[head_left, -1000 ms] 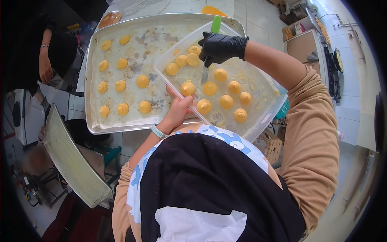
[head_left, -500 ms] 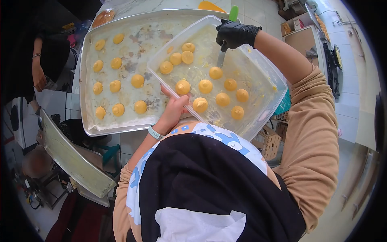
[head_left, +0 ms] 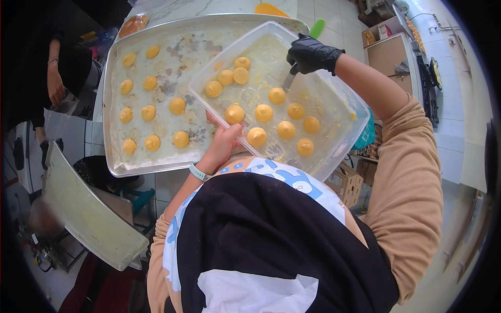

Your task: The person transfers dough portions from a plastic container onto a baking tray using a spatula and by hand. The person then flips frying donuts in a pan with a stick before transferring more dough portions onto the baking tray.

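Note:
My left hand [head_left: 225, 143], bare, grips the near-left rim of a clear plastic container [head_left: 334, 141] that is tilted over the tray. Several round yellow-orange cookies [head_left: 263, 113] with small peaks lie inside it. In a black glove, my right hand [head_left: 313, 53] is closed round a spatula with a green handle [head_left: 317, 28]. The spatula's metal blade [head_left: 288, 81] points down into the container, close beside one cookie [head_left: 276, 95]. Under the container's left side is a large metal baking tray [head_left: 172, 167], with several more cookies [head_left: 177, 106] in rows on its left half.
Behind the tray, an orange scraper [head_left: 272, 9] and a bag of something brown [head_left: 134, 25] lie on the marble counter. At left a co-worker's arm [head_left: 55, 86] shows, near a second, tilted tray [head_left: 94, 208]. A wooden crate [head_left: 347, 183] stands below at right.
My right hand and the spatula have shifted slightly right and down, the handle now leaning further right. The tilted tray at left has moved, and a co-worker's gloved hand shows at its edge.

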{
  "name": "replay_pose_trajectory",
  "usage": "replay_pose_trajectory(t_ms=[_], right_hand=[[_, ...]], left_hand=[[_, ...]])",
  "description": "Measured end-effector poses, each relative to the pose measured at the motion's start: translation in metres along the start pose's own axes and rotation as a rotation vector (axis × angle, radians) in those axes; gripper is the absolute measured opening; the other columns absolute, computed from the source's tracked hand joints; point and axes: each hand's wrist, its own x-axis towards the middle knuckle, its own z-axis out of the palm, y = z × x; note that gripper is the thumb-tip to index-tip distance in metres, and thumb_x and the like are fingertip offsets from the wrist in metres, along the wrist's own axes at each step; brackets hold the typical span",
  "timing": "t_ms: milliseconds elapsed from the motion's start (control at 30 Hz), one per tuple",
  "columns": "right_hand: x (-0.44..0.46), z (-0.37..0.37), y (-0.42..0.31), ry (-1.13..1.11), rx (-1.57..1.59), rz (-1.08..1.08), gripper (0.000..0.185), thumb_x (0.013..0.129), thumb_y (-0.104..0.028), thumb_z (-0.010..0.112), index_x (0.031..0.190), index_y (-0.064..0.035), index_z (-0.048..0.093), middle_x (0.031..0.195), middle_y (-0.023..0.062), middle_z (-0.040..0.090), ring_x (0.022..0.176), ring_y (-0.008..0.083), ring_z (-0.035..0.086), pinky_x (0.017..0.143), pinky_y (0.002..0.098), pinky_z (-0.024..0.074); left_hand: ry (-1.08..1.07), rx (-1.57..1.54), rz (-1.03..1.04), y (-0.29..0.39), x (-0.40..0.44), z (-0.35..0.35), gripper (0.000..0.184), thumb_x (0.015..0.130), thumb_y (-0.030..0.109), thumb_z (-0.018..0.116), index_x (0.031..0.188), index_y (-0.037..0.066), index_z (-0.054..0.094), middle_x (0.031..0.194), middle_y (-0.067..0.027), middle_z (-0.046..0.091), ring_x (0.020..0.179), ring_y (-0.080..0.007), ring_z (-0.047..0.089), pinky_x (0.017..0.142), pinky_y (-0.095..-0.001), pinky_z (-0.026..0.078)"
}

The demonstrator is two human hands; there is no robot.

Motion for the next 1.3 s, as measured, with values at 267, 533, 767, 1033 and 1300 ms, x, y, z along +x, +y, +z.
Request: replay_pose_trajectory(t_ms=[267, 533, 767, 1033, 1300], right_hand=[[0.0, -0.012, 0.008, 0.192, -0.113, 0.027, 0.016, 0.066, -0.027, 0.07, 0.068, -0.0125, 0.065, 0.062, 0.0055, 0.061, 0.064, 0.0236, 0.06, 0.076, 0.0345, 0.0419], [0.01, -0.022, -0.012, 0.133, -0.138, -0.163, 0.016, 0.067, -0.026, 0.07, 0.073, -0.0121, 0.065, 0.072, 0.0061, 0.061, 0.077, 0.0249, 0.057, 0.078, 0.0342, 0.0407], [0.031, 0.023, -0.042, -0.027, 0.088, -0.561, 0.019, 0.071, -0.032, 0.066, 0.073, -0.0135, 0.066, 0.07, 0.0072, 0.063, 0.071, 0.0241, 0.059, 0.077, 0.0346, 0.0407], [0.021, -0.015, -0.007, 0.314, -0.013, -0.093, 0.025, 0.072, -0.037, 0.065, 0.071, -0.0118, 0.066, 0.068, 0.0084, 0.058, 0.074, 0.0262, 0.053, 0.074, 0.0364, 0.0407], [0.026, -0.023, -0.017, 0.398, 0.048, -0.14, 0.025, 0.067, -0.037, 0.068, 0.071, -0.0122, 0.065, 0.072, 0.0062, 0.057, 0.082, 0.0259, 0.05, 0.072, 0.0369, 0.0411]], left_hand=[[-0.022, -0.004, 0.005, -0.003, 0.002, -0.001, 0.051, 0.074, 0.008, 0.044, 0.122, 0.0, 0.028, 0.107, -0.0133, 0.043, 0.099, -0.0252, 0.051, 0.086, -0.0422, 0.046], [-0.041, 0.004, -0.026, -0.006, 0.004, -0.01, 0.048, 0.075, 0.009, 0.045, 0.12, -0.001, 0.031, 0.107, -0.0138, 0.044, 0.099, -0.0248, 0.051, 0.084, -0.0417, 0.047], [0.021, 0.008, 0.016, -0.003, 0.001, -0.008, 0.049, 0.075, 0.01, 0.045, 0.12, -0.001, 0.031, 0.108, -0.0129, 0.044, 0.099, -0.0246, 0.051, 0.084, -0.0415, 0.047], [0.029, -0.013, 0.069, -0.003, 0.003, -0.01, 0.041, 0.083, 0.014, 0.049, 0.119, 0.0, 0.033, 0.108, -0.0096, 0.045, 0.099, -0.0203, 0.052, 0.082, -0.0385, 0.049], [0.046, 0.034, 0.04, -0.002, 0.002, -0.009, 0.046, 0.08, 0.013, 0.045, 0.122, 0.0, 0.031, 0.111, -0.0122, 0.044, 0.102, -0.0233, 0.05, 0.086, -0.0391, 0.045]])
